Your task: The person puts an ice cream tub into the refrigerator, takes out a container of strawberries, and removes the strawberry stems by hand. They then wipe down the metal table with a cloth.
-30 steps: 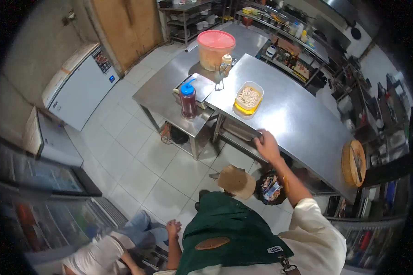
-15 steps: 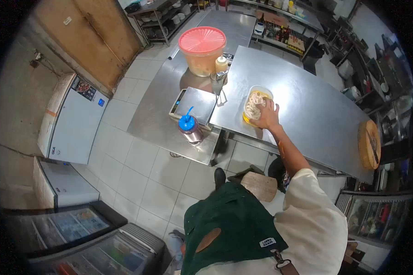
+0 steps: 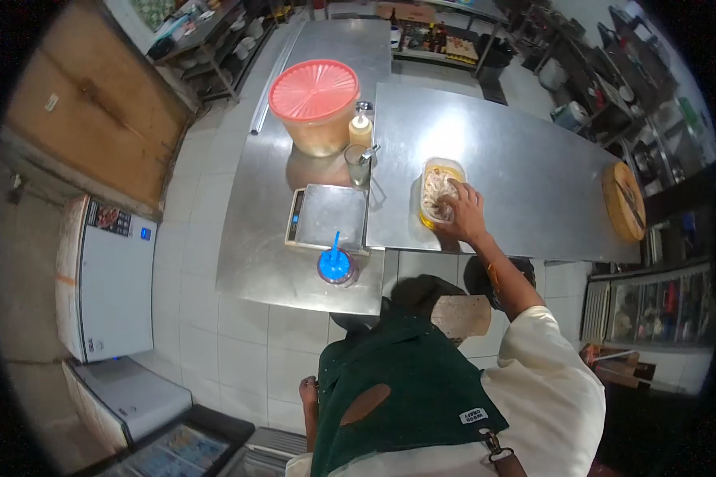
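My right hand [image 3: 465, 216] reaches over a clear plastic container [image 3: 426, 176]. Its bent fingers press into pale, shredded-looking strips [image 3: 437, 189] that sit in yellow liquid; the exact kind of food cannot be made out. Part of the container's right side is hidden by the hand. Low beside the green apron [image 3: 422, 381], my left hand [image 3: 308, 389] hangs with curled fingers, and nothing shows in it. Left of the container is a flat-topped scale [image 3: 332, 215], with a blue-lidded bottle [image 3: 336, 265] in front of it.
A large tub with a pink lid [image 3: 314, 89], a squeeze bottle [image 3: 359, 129] and a glass [image 3: 358, 167] holding a metal utensil stand on the left steel table [image 3: 270, 278]. A knife lies on a round wooden board [image 3: 619, 203] at the right. A stool [image 3: 461, 316] stands below.
The view has shifted, and my left hand has come into sight beside the apron. My right hand stays at the container, its fingers more bent into the strips.
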The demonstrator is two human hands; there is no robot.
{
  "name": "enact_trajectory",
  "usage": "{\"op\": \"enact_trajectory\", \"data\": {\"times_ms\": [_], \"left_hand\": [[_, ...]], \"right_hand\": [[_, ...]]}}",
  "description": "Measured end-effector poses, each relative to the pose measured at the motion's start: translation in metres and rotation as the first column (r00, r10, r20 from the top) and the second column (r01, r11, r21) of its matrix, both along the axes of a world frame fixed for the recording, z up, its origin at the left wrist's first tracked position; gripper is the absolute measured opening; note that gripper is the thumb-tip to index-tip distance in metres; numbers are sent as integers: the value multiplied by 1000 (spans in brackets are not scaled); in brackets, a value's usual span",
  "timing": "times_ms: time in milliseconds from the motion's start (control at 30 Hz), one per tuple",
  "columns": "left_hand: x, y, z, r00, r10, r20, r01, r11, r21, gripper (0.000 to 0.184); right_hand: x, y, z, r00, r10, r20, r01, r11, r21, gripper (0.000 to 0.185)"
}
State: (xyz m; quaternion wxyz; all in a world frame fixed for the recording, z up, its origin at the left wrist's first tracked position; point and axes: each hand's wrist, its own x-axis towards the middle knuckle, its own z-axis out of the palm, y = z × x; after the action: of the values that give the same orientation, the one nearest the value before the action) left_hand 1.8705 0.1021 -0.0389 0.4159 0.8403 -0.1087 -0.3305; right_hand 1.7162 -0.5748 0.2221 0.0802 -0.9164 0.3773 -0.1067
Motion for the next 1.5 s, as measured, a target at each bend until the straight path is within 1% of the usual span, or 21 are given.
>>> {"op": "enact_trajectory", "data": {"times_ms": [33,67,133,233,300,333,400,433,533,567,600,667,767,867,1033,1100,1200,1233,1300,1367,1500], "left_hand": [[18,-16,19,944,235,-231,-239,971,11,38],[28,-20,21,779,443,-443,-454,887,88,40],[63,-33,24,767,409,-494,-431,899,75,44],[96,-40,14,686,487,-540,-457,866,201,44],[107,-40,6,690,480,-542,-449,871,201,45],[111,-38,7,693,479,-539,-446,872,202,45],[117,-40,9,705,472,-530,-430,878,211,45],[118,-43,10,711,467,-525,-416,882,220,45],[112,-40,9,748,443,-495,-406,895,186,45],[104,-29,-2,969,127,-210,-105,988,115,37],[100,-21,-22,989,-125,-81,137,976,171,36],[91,-35,-7,791,-569,227,467,800,377,37],[71,-33,-5,962,-273,-3,265,931,250,38],[68,-22,-12,988,-137,-76,149,971,187,38],[74,-24,3,992,-66,-106,77,991,110,39],[78,-29,16,993,-41,-111,48,997,56,40],[87,-42,33,993,-28,-115,30,999,19,40],[93,-44,36,987,-39,-154,53,995,85,44],[99,-52,40,980,-50,-192,81,985,156,50],[101,-58,34,988,-35,-149,76,957,280,54],[88,-60,31,986,72,-147,-47,985,163,40]], "right_hand": [[1,0,-2,1000,-22,-1,22,1000,-15,59],[0,2,-3,999,-42,-19,42,999,-11,60],[-2,4,-5,996,-84,-39,84,996,-16,62],[2,5,3,983,-104,-149,97,994,-53,78],[9,0,16,985,-105,-139,107,994,2,99],[11,-7,15,985,-110,-136,112,994,5,99],[18,-26,17,958,-49,-284,62,997,38,120],[21,-32,17,960,-50,-277,62,997,37,120],[31,-42,14,947,7,-320,42,989,144,119],[32,-43,15,953,12,-303,28,992,127,112],[33,-44,16,958,15,-287,17,994,108,104],[31,-36,17,971,3,-238,16,997,76,93],[25,-26,8,992,-16,-126,19,1000,22,74],[22,-24,1,998,-20,-55,21,1000,15,64],[18,-23,0,996,-1,-86,5,998,56,65],[22,-24,-8,999,0,-49,-8,987,-163,66],[26,-13,12,990,105,96,-101,994,-39,72],[28,-12,10,990,101,98,-98,995,-32,72],[29,-13,8,994,107,-17,-106,994,36,66],[26,-17,8,994,108,20,-109,993,54,59],[22,-16,-4,990,96,104,-104,992,75,42]]}}
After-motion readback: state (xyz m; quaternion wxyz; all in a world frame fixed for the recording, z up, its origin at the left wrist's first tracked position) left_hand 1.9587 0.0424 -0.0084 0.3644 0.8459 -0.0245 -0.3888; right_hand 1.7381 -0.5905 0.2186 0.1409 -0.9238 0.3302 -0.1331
